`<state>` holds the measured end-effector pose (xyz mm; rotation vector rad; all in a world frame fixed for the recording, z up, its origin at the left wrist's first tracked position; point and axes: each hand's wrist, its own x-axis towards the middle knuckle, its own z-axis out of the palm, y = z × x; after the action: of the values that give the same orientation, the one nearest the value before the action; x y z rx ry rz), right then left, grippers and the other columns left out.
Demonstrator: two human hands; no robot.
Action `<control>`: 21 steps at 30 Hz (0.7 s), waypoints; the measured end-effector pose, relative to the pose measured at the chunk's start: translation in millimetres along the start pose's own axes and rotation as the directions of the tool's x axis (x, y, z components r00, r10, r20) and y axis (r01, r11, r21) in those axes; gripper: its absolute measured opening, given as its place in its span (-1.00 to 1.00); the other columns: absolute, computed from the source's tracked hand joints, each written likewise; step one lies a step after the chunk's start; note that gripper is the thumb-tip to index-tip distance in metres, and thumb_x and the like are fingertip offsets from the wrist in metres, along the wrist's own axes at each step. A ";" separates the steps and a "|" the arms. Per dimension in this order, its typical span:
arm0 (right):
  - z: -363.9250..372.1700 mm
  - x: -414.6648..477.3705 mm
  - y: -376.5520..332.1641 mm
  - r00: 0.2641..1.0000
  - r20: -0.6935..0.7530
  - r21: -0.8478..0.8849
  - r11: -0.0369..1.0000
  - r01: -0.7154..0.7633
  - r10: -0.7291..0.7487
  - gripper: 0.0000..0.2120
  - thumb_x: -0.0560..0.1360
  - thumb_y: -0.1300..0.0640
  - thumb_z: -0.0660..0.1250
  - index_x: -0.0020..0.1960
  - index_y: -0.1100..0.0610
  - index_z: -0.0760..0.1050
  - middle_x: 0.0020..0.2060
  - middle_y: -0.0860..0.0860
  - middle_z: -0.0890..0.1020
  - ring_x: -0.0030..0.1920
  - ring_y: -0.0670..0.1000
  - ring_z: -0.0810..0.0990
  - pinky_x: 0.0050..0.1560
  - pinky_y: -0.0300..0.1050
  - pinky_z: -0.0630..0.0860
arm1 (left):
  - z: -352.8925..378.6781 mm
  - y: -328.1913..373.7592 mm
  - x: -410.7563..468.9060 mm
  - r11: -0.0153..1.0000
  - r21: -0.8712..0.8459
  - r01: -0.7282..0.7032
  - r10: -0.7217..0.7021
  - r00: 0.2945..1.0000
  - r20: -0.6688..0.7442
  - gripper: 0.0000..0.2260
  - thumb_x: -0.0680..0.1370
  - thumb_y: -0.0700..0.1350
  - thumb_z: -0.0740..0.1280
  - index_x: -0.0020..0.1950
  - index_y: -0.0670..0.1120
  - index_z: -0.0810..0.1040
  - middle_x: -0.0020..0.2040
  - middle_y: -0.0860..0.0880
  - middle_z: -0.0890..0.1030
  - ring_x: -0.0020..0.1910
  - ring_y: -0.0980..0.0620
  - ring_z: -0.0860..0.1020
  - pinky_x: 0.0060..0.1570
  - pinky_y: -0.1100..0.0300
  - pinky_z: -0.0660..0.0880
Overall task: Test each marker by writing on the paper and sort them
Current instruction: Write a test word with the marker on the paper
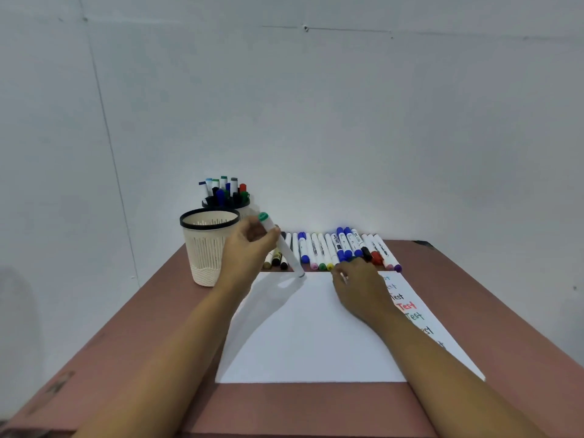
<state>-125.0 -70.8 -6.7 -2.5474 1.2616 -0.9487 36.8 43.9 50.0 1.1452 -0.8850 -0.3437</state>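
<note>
White-barrelled and green at its upper end, a green-ended marker (281, 245) is gripped by the left hand (249, 248), with the fingers curled round the upper part of the barrel and the thumb pressed against it. The marker is held tilted, its green end raised above the knuckles. Its lower end is brought down onto the far edge of the sheet of paper (300, 336) (or just over it; contact cannot be judged).

The right hand (357, 289) is laid on the far right part of the paper and is seen from the back. Its fingers (336, 275) are bent downward and drawn close together; whether anything is pinched between them cannot be told.

Just beyond those fingertips a row of markers (331, 248) is laid side by side across the table (142, 327): white barrels with blue, black, red, pink, green, yellow and purple caps. Beside and partly under the right wrist, the word "Test" (407, 306) is seen written several times in different colours down the right side of the paper.

Just left of the left hand's fingers a cream basket (205, 257) with a black rim is stood, partly hidden by the hand. Behind it a second holder (226, 202) is filled with upright markers.
</note>
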 end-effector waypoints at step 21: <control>-1.5 -0.5 -2.6 0.993 0.119 -0.174 0.984 0.047 -0.026 -0.73 0.61 0.02 0.11 0.21 0.01 0.50 0.12 0.02 0.51 0.14 0.03 0.42 0.11 -0.01 0.37 | -72.6 78.1 80.6 0.909 0.361 -0.209 0.297 0.931 -0.210 -0.69 0.50 -0.20 0.36 0.21 -0.15 0.38 -0.03 -0.06 0.52 -0.11 -0.05 0.62 -0.01 -0.01 0.60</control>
<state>-124.4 -68.6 -4.7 -2.7233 1.3248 -0.7112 127.4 69.9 144.8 1.3303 -0.8645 0.1811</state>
